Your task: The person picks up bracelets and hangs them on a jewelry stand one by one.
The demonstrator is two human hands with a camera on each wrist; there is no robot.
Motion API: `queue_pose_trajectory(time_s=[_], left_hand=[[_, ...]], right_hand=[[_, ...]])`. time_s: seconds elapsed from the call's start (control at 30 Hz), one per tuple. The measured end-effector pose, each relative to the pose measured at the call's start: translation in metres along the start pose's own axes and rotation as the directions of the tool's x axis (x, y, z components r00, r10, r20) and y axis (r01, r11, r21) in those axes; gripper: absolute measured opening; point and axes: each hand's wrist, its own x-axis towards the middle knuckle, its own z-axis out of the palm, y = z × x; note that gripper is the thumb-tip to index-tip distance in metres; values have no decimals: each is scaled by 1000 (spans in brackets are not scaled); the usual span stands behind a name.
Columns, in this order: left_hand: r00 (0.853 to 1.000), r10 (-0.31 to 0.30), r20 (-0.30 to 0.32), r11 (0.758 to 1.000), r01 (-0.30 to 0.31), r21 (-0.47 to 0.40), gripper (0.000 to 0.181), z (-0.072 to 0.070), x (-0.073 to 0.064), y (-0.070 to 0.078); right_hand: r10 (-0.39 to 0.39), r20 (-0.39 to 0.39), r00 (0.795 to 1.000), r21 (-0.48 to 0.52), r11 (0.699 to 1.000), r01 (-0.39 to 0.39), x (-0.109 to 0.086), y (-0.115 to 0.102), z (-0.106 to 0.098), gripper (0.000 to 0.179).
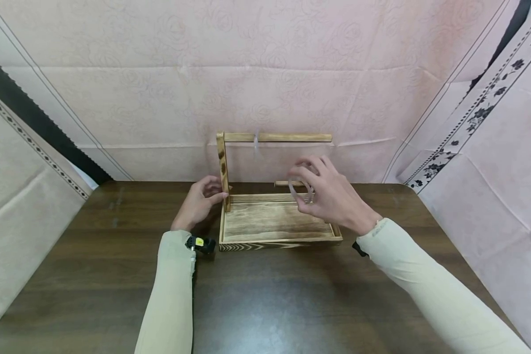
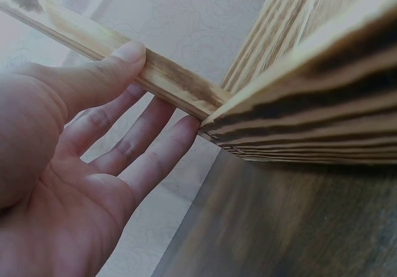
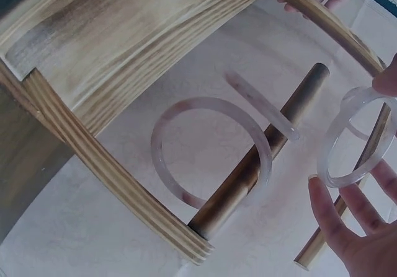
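Observation:
A wooden display stand has a shallow tray base [image 1: 265, 220], a left post [image 1: 223, 164] and a top bar [image 1: 296, 138]. My left hand [image 1: 200, 202] grips the left post near the tray, thumb on one side and fingers on the other. In my right hand [image 1: 329, 194], above the tray's right side, the fingertips pinch a pale translucent bangle [image 3: 323, 156]. A similar bangle [image 1: 256, 143] hangs on the top bar. Two more, a round-facing bangle [image 3: 158, 140] and an edge-on bangle [image 3: 263, 106], hang on the lower dowel [image 3: 226, 204], mostly hidden behind my right hand in the head view.
The stand is at the far edge of a dark brown wooden table [image 1: 265, 300]. Behind it hangs a pale patterned cloth [image 1: 265, 88], with more cloth at both sides. In the right wrist view, a striped wooden piece [image 3: 118, 171] carries the lower dowel.

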Motion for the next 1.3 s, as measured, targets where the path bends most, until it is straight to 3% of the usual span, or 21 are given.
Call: queue_pose_trajectory(time_s=[0.2,0.6,0.77,1.1,1.3], left_hand=[[1000,-19,8,1000,19,0,36,1,1,1],[1000,23,3,999,-23,-22,34,1,0,1],[1000,6,0,1000,-6,-18,36,2,-1,2],[999,-31,11,999,32,-8,35,3,-8,20],[1000,-4,1,1000,4,-10,35,2,-4,9]], right_hand=[[-2,-21,1000,12,1000,2,2,4,-1,42],[28,-8,1000,10,1000,-27,5,12,-4,50],[31,-32,999,27,999,-30,5,15,-6,45],[60,-39,997,3,998,-60,8,22,-8,51],[69,-56,996,-4,998,-69,9,25,-8,55]])
